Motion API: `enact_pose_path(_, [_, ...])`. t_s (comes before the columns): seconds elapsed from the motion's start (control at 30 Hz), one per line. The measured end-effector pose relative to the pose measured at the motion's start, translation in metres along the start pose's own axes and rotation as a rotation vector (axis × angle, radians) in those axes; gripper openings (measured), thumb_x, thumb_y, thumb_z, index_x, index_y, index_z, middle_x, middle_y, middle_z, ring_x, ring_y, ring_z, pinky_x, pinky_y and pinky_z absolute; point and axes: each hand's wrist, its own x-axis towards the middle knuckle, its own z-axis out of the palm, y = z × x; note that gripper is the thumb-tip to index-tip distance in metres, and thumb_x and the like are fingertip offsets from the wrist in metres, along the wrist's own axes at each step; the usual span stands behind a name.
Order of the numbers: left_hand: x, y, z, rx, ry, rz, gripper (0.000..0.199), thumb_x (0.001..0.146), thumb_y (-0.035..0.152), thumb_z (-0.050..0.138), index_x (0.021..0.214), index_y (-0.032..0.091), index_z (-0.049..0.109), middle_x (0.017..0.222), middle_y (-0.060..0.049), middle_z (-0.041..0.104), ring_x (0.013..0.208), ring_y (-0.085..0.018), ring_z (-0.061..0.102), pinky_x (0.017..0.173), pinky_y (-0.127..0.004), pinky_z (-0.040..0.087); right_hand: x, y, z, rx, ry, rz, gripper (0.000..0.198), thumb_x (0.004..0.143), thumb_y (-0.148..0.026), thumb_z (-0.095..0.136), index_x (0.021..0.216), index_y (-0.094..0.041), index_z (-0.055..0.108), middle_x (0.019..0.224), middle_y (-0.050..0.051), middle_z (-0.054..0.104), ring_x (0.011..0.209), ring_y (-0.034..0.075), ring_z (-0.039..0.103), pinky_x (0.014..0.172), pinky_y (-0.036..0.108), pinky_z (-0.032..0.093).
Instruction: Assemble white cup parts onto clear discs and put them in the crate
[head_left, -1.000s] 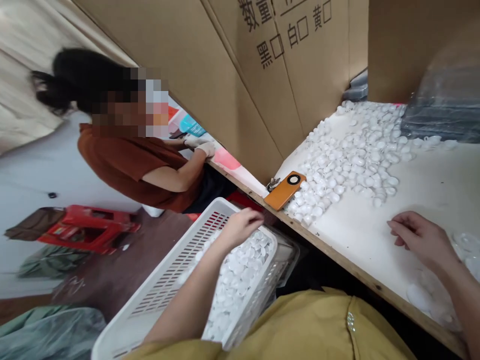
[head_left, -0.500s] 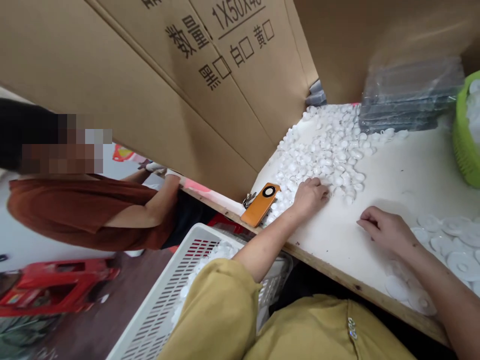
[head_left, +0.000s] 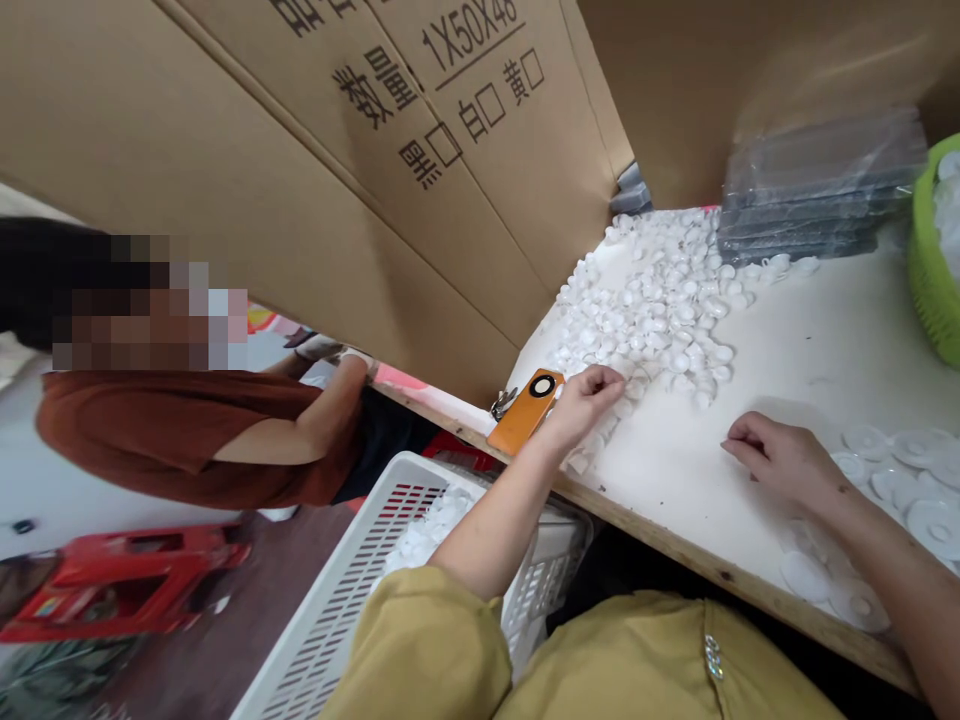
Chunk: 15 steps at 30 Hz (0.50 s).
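Note:
My left hand [head_left: 586,402] is over the near edge of a heap of small white plastic pieces [head_left: 660,290], right beside an orange phone [head_left: 526,412]. Its fingers are curled together, and whatever they may hold is hidden. A few blurred white pieces lie under the wrist, close to the table edge. My right hand [head_left: 780,462] hovers low over the white tabletop [head_left: 675,455], thumb and fingers pinched; I cannot make out anything in them. Flat round white discs [head_left: 934,520] lie beyond and beneath the right forearm.
Tall cardboard [head_left: 420,230] walls off the left side. Plastic-wrapped grey sheets [head_left: 814,215] stand at the back, near a green basket [head_left: 934,270]. Below the table edge is a white crate [head_left: 390,480] holding white pieces. A person in a rust shirt [head_left: 180,440] sits beyond, near a red stool [head_left: 135,570].
My left hand has drawn back from the heap towards the phone and the table edge. Several white pieces now show under it. My right hand has hardly moved.

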Motion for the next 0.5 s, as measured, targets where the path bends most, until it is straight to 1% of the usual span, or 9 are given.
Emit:
enact_pose_path(0.03, [-0.006, -0.004, -0.016, -0.04, 0.053, -0.034, 0.024, 0.08, 0.039, 0.057, 0.079, 0.016, 0.056, 0.071, 0.001, 0.053, 0.065, -0.011, 0.047, 0.063, -0.023, 0.039, 0.0, 0.001, 0.0, -0.001, 0.004, -0.003, 0.017, 0.079, -0.041, 0.049, 0.077, -0.025, 0.055, 0.071, -0.002, 0.066, 0.058, 0.018, 0.061, 0.061, 0.031, 0.043])
enact_pose_path(0.07, [-0.012, -0.008, -0.033, -0.032, 0.122, -0.064, 0.025, 0.079, 0.04, 0.057, 0.078, 0.016, 0.055, 0.07, 0.001, 0.052, 0.064, -0.01, 0.046, 0.063, -0.023, 0.039, 0.0, 0.002, 0.0, -0.001, 0.003, -0.003, 0.018, 0.079, -0.042, 0.05, 0.076, -0.025, 0.055, 0.07, -0.002, 0.066, 0.058, 0.018, 0.061, 0.061, 0.031, 0.043])
enact_pose_path(0.17, [-0.038, -0.019, -0.087, 0.188, 0.321, -0.157, 0.022, 0.076, 0.038, 0.057, 0.075, 0.016, 0.055, 0.068, 0.002, 0.051, 0.065, -0.011, 0.046, 0.064, -0.024, 0.039, 0.0, 0.006, 0.0, -0.004, -0.005, 0.001, 0.019, 0.077, -0.044, 0.051, 0.076, -0.025, 0.056, 0.07, -0.002, 0.066, 0.059, 0.018, 0.062, 0.061, 0.03, 0.044])
enact_pose_path(0.2, [-0.048, -0.022, -0.103, 0.281, 0.347, -0.189, 0.021, 0.076, 0.037, 0.057, 0.074, 0.016, 0.055, 0.069, 0.002, 0.052, 0.067, -0.012, 0.047, 0.065, -0.024, 0.039, 0.0, 0.008, 0.0, -0.011, -0.006, 0.005, 0.02, 0.077, -0.045, 0.051, 0.077, -0.025, 0.056, 0.071, -0.002, 0.066, 0.059, 0.018, 0.063, 0.061, 0.03, 0.044])
enact_pose_path(0.27, [-0.071, -0.023, -0.125, 0.433, 0.313, -0.238, 0.019, 0.075, 0.035, 0.056, 0.075, 0.017, 0.057, 0.071, 0.001, 0.054, 0.07, -0.014, 0.05, 0.067, -0.026, 0.041, 0.0, 0.011, 0.0, -0.033, -0.011, 0.02, 0.022, 0.076, -0.047, 0.052, 0.077, -0.026, 0.058, 0.072, -0.002, 0.067, 0.06, 0.018, 0.063, 0.061, 0.031, 0.044])
enact_pose_path(0.33, [-0.091, -0.023, -0.136, 0.52, 0.211, -0.263, 0.018, 0.076, 0.035, 0.055, 0.075, 0.017, 0.059, 0.074, 0.0, 0.057, 0.072, -0.015, 0.053, 0.069, -0.027, 0.043, -0.001, 0.013, 0.0, -0.054, -0.024, 0.049, 0.024, 0.075, -0.05, 0.053, 0.079, -0.026, 0.059, 0.074, -0.002, 0.067, 0.06, 0.018, 0.063, 0.061, 0.031, 0.044])
enact_pose_path(0.4, [-0.106, -0.023, -0.137, 0.579, 0.13, -0.273, 0.019, 0.076, 0.036, 0.055, 0.074, 0.018, 0.06, 0.077, -0.001, 0.059, 0.073, -0.016, 0.055, 0.07, -0.027, 0.044, -0.001, 0.014, -0.001, -0.072, -0.045, 0.081, 0.027, 0.074, -0.052, 0.053, 0.08, -0.027, 0.06, 0.076, -0.002, 0.068, 0.062, 0.018, 0.064, 0.063, 0.031, 0.044])
enact_pose_path(0.43, [-0.11, -0.025, -0.136, 0.605, 0.121, -0.278, 0.019, 0.077, 0.036, 0.055, 0.074, 0.018, 0.061, 0.078, -0.002, 0.059, 0.074, -0.016, 0.055, 0.071, -0.027, 0.045, -0.002, 0.014, -0.001, -0.082, -0.05, 0.093, 0.028, 0.073, -0.054, 0.053, 0.081, -0.027, 0.06, 0.077, -0.003, 0.068, 0.064, 0.019, 0.064, 0.064, 0.031, 0.044])
enact_pose_path(0.5, [-0.114, -0.031, -0.136, 0.669, 0.165, -0.314, 0.018, 0.078, 0.034, 0.054, 0.075, 0.018, 0.061, 0.081, -0.002, 0.06, 0.075, -0.016, 0.056, 0.071, -0.027, 0.045, -0.002, 0.013, -0.001, -0.099, -0.049, 0.109, 0.031, 0.07, -0.056, 0.053, 0.081, -0.028, 0.06, 0.079, -0.003, 0.069, 0.067, 0.019, 0.065, 0.066, 0.032, 0.044])
